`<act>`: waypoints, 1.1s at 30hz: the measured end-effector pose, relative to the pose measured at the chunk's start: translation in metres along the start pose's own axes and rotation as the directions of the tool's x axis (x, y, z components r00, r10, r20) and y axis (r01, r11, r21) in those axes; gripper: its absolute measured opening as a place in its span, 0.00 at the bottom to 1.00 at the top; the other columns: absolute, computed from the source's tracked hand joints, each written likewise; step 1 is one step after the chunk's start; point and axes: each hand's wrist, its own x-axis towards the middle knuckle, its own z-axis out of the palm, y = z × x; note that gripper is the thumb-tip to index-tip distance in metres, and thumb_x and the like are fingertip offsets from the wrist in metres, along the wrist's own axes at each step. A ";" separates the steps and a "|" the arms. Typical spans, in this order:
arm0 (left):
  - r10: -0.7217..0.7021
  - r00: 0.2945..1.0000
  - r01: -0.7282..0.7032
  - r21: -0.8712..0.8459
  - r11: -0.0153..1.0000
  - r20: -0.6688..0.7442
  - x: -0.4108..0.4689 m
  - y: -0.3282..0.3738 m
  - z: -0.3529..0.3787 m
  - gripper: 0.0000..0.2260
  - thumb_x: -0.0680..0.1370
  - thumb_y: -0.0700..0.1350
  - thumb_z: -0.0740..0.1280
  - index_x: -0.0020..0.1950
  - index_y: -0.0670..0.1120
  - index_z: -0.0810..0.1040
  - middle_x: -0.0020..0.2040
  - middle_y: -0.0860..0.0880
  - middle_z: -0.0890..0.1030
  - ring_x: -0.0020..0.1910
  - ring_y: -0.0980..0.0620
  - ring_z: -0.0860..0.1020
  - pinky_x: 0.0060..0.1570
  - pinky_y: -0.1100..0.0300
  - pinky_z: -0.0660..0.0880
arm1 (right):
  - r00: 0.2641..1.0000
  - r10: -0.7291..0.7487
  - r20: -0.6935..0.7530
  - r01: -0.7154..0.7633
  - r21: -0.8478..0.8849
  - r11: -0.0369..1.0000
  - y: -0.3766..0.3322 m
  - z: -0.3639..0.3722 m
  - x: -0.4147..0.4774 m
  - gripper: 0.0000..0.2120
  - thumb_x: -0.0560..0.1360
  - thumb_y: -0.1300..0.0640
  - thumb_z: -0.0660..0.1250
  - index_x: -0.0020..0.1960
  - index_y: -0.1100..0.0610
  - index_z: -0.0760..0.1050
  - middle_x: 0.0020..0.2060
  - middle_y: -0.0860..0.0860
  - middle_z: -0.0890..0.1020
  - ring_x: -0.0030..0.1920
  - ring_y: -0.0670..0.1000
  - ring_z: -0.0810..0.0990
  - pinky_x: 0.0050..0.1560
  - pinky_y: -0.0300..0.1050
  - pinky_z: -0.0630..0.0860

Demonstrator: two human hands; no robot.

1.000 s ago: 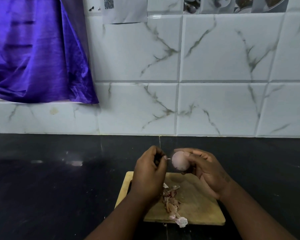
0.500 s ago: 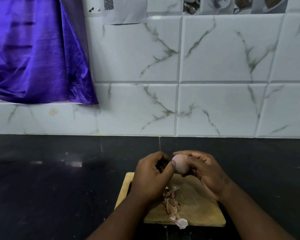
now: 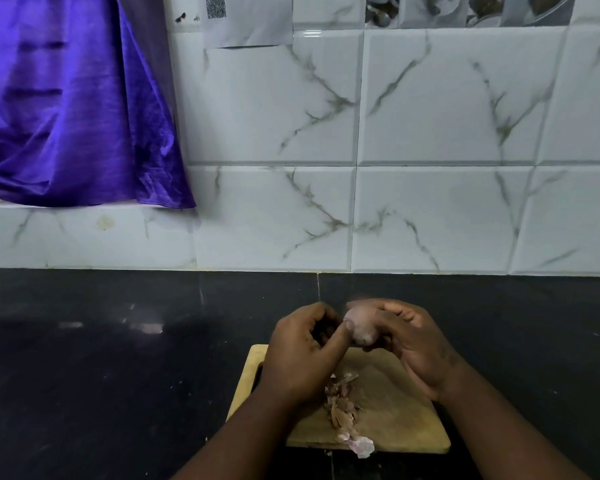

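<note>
A pale pink peeled onion [image 3: 362, 327] is held above the far edge of a wooden cutting board [image 3: 395, 420]. My right hand [image 3: 413, 344] grips it from the right with curled fingers. My left hand [image 3: 305, 351] sits beside it on the left, fingers curled, its thumb tip pressing on the onion's left side. A small pile of dry pinkish onion skins [image 3: 343, 407] lies on the board under my hands, with one pale piece [image 3: 361, 446] at the board's near edge.
The board lies on a black stone counter [image 3: 118, 375]. A white marble-patterned tile wall [image 3: 430, 168] stands behind. A purple cloth [image 3: 66, 109] hangs at the upper left. A dark object [image 3: 258, 372] peeks out at the board's left edge, under my left hand.
My left hand has closed the gap to the onion, and its thumb now touches the onion's side. The onion has turned a little in my right hand.
</note>
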 end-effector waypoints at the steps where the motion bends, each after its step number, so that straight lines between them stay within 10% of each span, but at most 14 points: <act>1: 0.006 1.000 -0.006 0.012 1.000 0.000 0.001 0.000 0.000 0.06 0.80 0.52 0.70 0.45 0.53 0.83 0.39 0.53 0.83 0.41 0.54 0.81 0.39 0.51 0.81 | 1.000 -0.003 0.000 0.003 -0.006 1.000 0.001 0.000 0.000 0.12 0.77 0.61 0.67 0.57 0.62 0.85 0.53 0.63 0.86 0.58 0.65 0.84 0.60 0.61 0.80; 17: 0.038 0.999 -0.038 -0.007 0.999 -0.038 0.000 -0.004 0.003 0.07 0.83 0.46 0.67 0.44 0.52 0.77 0.40 0.51 0.79 0.39 0.51 0.77 0.39 0.47 0.75 | 0.998 -0.052 -0.020 0.050 -0.078 0.996 0.002 0.001 0.001 0.12 0.75 0.58 0.70 0.57 0.59 0.86 0.55 0.58 0.87 0.58 0.60 0.84 0.57 0.55 0.82; 33: -0.080 0.990 0.054 0.203 0.978 0.120 0.001 -0.005 -0.002 0.18 0.81 0.49 0.62 0.30 0.52 0.68 0.29 0.53 0.72 0.30 0.56 0.70 0.33 0.55 0.66 | 0.999 0.042 0.029 -0.047 0.236 0.971 -0.004 0.003 -0.001 0.17 0.73 0.60 0.67 0.57 0.68 0.83 0.46 0.64 0.85 0.42 0.54 0.85 0.39 0.46 0.84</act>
